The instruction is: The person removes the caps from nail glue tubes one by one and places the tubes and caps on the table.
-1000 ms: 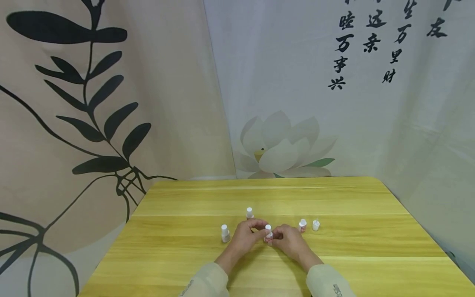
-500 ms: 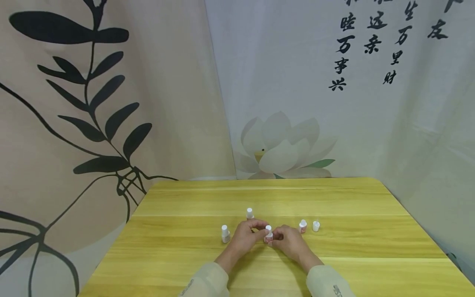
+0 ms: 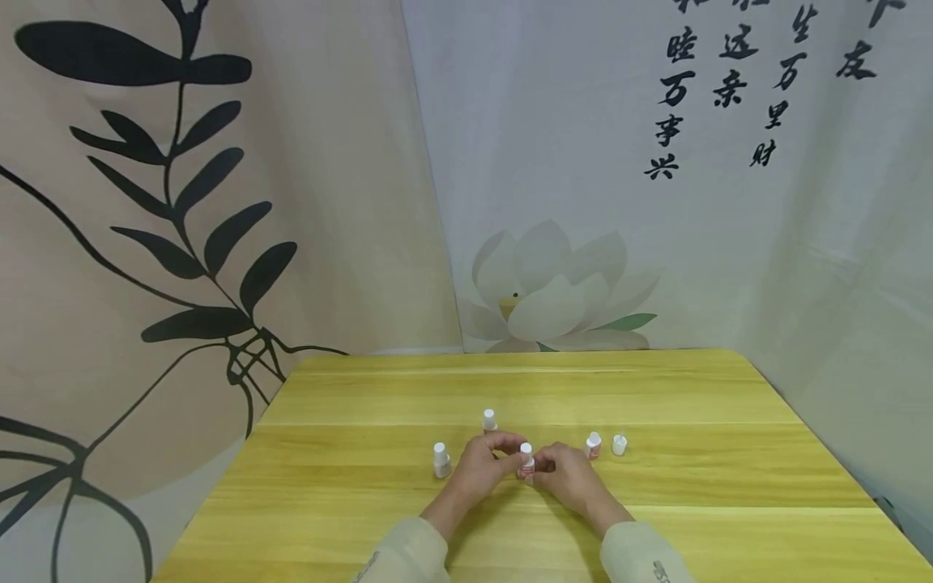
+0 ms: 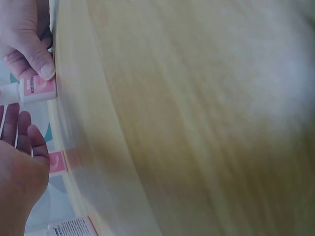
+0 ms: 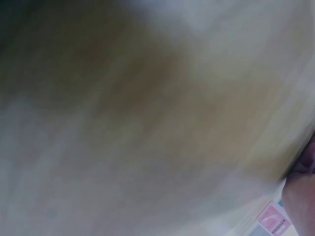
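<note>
A small white bottle with a pink label (image 3: 526, 465) stands on the table between both hands in the head view. My left hand (image 3: 483, 466) pinches it near its white cap, the thumb at the near side. My right hand (image 3: 572, 474) holds its lower part from the right. In the left wrist view, the right thumb (image 4: 47, 70) presses the label by the base, while the other left fingers (image 4: 37, 137) spread below the cap. The left fingertips at the cap are cut off there. The right wrist view shows only the hand's edge (image 5: 301, 199) beside the pink label (image 5: 274, 220).
Similar bottles stand around the hands: one behind the left hand (image 3: 489, 420), one to its left (image 3: 441, 461), and a pink-labelled one right of the right hand (image 3: 594, 445). Beside that sits a small white cap-like piece (image 3: 619, 444). The wooden table (image 3: 364, 389) meets a printed curtain (image 3: 350, 202).
</note>
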A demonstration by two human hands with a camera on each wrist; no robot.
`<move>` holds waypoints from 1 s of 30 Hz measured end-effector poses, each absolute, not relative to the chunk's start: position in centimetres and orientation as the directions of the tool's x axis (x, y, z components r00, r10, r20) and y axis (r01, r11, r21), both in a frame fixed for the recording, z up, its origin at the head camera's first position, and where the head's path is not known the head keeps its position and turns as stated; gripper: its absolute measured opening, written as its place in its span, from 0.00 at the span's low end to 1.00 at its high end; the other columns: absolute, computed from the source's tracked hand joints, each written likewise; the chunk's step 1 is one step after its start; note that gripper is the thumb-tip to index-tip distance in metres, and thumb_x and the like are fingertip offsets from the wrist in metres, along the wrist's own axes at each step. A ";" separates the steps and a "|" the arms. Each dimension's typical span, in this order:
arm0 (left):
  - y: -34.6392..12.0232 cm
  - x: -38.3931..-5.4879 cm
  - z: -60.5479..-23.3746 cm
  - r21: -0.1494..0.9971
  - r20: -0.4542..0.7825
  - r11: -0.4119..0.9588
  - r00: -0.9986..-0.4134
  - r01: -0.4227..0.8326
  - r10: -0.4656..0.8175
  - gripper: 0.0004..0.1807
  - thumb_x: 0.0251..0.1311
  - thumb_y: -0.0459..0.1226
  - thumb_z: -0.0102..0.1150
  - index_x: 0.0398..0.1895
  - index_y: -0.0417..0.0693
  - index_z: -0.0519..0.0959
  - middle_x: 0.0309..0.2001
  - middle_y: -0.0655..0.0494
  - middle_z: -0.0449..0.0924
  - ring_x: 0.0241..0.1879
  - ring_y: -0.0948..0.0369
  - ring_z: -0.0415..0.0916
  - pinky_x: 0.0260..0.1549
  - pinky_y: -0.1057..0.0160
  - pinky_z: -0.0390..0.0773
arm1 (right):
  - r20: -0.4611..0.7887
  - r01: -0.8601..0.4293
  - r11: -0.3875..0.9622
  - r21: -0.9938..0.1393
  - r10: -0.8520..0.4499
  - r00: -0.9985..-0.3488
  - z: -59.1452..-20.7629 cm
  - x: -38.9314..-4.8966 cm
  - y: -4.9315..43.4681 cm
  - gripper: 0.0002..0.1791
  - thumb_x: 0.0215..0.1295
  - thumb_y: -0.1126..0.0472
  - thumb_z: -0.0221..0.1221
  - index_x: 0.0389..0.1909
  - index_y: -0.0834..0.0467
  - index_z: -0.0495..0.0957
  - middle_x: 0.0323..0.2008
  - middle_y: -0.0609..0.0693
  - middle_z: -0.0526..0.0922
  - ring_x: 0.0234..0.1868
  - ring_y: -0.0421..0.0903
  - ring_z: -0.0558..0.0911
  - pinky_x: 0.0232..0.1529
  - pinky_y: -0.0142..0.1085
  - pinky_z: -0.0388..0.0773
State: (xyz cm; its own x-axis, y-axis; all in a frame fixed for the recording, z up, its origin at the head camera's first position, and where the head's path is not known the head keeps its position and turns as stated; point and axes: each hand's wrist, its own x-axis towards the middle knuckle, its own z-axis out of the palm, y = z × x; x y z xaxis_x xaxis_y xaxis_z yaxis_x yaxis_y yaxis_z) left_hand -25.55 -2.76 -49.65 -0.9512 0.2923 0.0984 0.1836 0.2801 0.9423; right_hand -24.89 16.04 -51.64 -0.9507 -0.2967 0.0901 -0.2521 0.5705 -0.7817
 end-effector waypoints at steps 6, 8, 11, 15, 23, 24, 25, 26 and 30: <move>-2.8 -25.5 -49.5 0.940 0.102 0.285 -0.950 0.189 0.295 0.09 0.61 0.39 0.68 0.44 0.48 0.85 0.40 0.61 0.82 0.42 0.58 0.76 0.38 0.62 0.77 | 0.097 -0.262 0.573 -0.777 -0.303 -0.948 -51.5 -24.9 16.0 0.04 0.59 0.56 0.70 0.31 0.51 0.84 0.34 0.45 0.77 0.36 0.43 0.76 0.40 0.39 0.75; -2.8 -25.5 -49.5 0.940 0.096 0.287 -0.951 0.184 0.294 0.09 0.61 0.39 0.68 0.43 0.49 0.85 0.40 0.61 0.82 0.42 0.58 0.75 0.38 0.62 0.76 | 0.097 -0.263 0.576 -0.774 -0.302 -0.948 -51.5 -24.8 16.0 0.04 0.59 0.56 0.70 0.31 0.50 0.84 0.33 0.45 0.77 0.36 0.43 0.76 0.40 0.40 0.75; -2.7 -25.5 -49.5 0.942 0.096 0.283 -0.951 0.182 0.292 0.09 0.60 0.39 0.68 0.43 0.48 0.85 0.40 0.60 0.82 0.42 0.58 0.75 0.37 0.62 0.76 | 0.096 -0.262 0.579 -0.772 -0.301 -0.949 -51.4 -24.7 16.1 0.05 0.59 0.55 0.70 0.31 0.50 0.84 0.33 0.45 0.77 0.36 0.43 0.75 0.40 0.41 0.75; -2.7 -25.5 -49.6 0.941 0.101 0.283 -0.953 0.185 0.286 0.10 0.60 0.39 0.69 0.43 0.48 0.85 0.40 0.60 0.82 0.42 0.58 0.75 0.38 0.61 0.76 | 0.096 -0.260 0.579 -0.773 -0.300 -0.949 -51.4 -24.7 16.1 0.06 0.59 0.55 0.70 0.31 0.51 0.84 0.34 0.45 0.77 0.37 0.43 0.75 0.40 0.41 0.75; -2.9 -25.3 -49.5 0.947 0.109 0.262 -0.951 0.188 0.288 0.10 0.61 0.39 0.67 0.44 0.48 0.84 0.41 0.59 0.82 0.44 0.57 0.76 0.40 0.60 0.76 | 0.133 -0.293 0.580 -0.760 -0.301 -0.944 -51.5 -24.9 16.0 0.05 0.58 0.56 0.70 0.31 0.51 0.84 0.32 0.44 0.77 0.35 0.42 0.75 0.39 0.38 0.74; -2.9 -25.3 -49.5 0.947 0.108 0.263 -0.951 0.187 0.289 0.09 0.61 0.38 0.67 0.44 0.48 0.84 0.41 0.59 0.82 0.44 0.57 0.76 0.41 0.60 0.76 | 0.131 -0.290 0.577 -0.763 -0.302 -0.944 -51.5 -24.9 16.0 0.05 0.58 0.56 0.70 0.31 0.51 0.84 0.32 0.44 0.77 0.35 0.42 0.75 0.39 0.38 0.74; -2.9 -25.3 -49.5 0.947 0.108 0.262 -0.951 0.187 0.290 0.09 0.61 0.38 0.67 0.44 0.48 0.85 0.41 0.59 0.82 0.44 0.57 0.76 0.41 0.60 0.76 | 0.128 -0.289 0.575 -0.766 -0.303 -0.944 -51.5 -24.9 16.0 0.05 0.58 0.56 0.70 0.31 0.51 0.84 0.33 0.44 0.77 0.35 0.42 0.75 0.39 0.38 0.75; -2.9 -25.3 -49.6 0.947 0.108 0.262 -0.950 0.188 0.292 0.08 0.61 0.38 0.67 0.43 0.48 0.85 0.41 0.60 0.82 0.45 0.57 0.76 0.41 0.60 0.76 | 0.125 -0.286 0.572 -0.769 -0.304 -0.944 -51.5 -24.8 16.0 0.05 0.58 0.57 0.70 0.31 0.51 0.84 0.33 0.44 0.77 0.35 0.42 0.76 0.39 0.39 0.75; -2.8 -25.5 -49.7 0.944 0.108 0.268 -0.950 0.190 0.293 0.08 0.60 0.39 0.68 0.42 0.49 0.85 0.39 0.61 0.82 0.44 0.57 0.76 0.42 0.60 0.76 | 0.110 -0.271 0.567 -0.778 -0.302 -0.947 -51.5 -24.8 16.0 0.05 0.58 0.56 0.70 0.32 0.51 0.83 0.33 0.45 0.77 0.36 0.42 0.75 0.40 0.40 0.74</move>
